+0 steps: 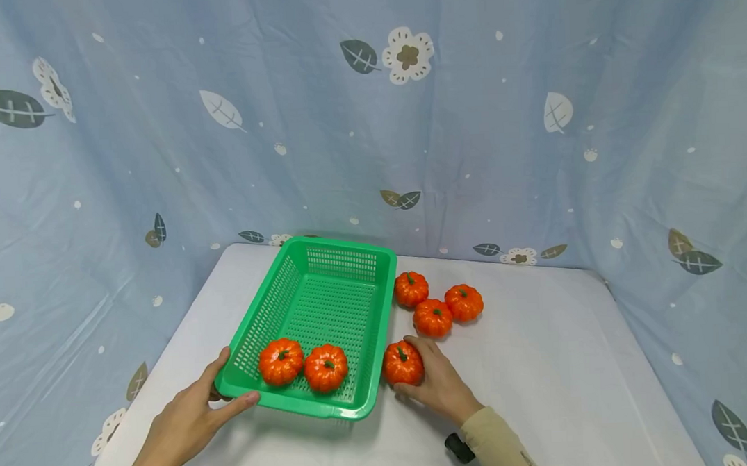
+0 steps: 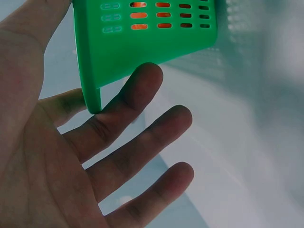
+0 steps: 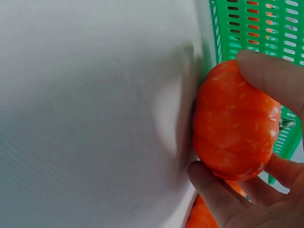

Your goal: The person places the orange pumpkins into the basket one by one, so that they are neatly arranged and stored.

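Holding, left hand: one green basket, gripped at its near-left corner, thumb over the rim, other fingers loosely spread below. Right hand: part closed about one orange pumpkin, just outside the basket's right wall. Contents: two pumpkins, near end. Remainder: three pumpkins on the white surface, beyond the right hand. Handling advice: fingertips best set round the pumpkin's sides, clear of the wall; steady the rim lightly, without tipping the basket.
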`<state>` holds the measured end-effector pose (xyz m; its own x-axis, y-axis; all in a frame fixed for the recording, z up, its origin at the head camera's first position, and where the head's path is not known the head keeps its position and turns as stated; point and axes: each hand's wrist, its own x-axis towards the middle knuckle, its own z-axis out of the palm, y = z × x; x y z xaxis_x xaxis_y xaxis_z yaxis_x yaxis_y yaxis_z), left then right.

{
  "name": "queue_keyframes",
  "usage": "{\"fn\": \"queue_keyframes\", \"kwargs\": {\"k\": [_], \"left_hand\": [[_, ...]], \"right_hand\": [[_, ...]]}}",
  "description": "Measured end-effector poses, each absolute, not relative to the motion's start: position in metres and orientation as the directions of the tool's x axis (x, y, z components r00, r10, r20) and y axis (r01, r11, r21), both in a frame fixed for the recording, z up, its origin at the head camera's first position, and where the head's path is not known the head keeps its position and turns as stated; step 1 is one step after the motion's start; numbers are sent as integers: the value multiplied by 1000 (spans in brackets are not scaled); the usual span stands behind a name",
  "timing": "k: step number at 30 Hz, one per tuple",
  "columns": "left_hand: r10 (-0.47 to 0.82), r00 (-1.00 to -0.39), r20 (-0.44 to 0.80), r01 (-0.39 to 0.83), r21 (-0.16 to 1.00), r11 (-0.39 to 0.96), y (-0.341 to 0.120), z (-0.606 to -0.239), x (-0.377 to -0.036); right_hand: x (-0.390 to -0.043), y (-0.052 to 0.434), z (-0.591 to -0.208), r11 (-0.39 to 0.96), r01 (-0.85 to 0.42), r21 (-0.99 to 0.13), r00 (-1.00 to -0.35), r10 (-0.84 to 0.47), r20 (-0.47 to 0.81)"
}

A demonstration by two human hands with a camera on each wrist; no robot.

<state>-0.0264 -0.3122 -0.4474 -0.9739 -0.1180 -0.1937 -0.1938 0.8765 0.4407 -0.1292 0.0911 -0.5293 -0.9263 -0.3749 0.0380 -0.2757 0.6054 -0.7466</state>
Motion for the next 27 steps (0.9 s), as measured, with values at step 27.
{"fn": "queue_keyframes", "kwargs": {"k": [27], "left_hand": [[-82, -984, -155, -137, 387, 912, -311, -445, -28]], "right_hand": [[-130, 105, -508, 518, -402, -755, -916, -236, 326]]}}
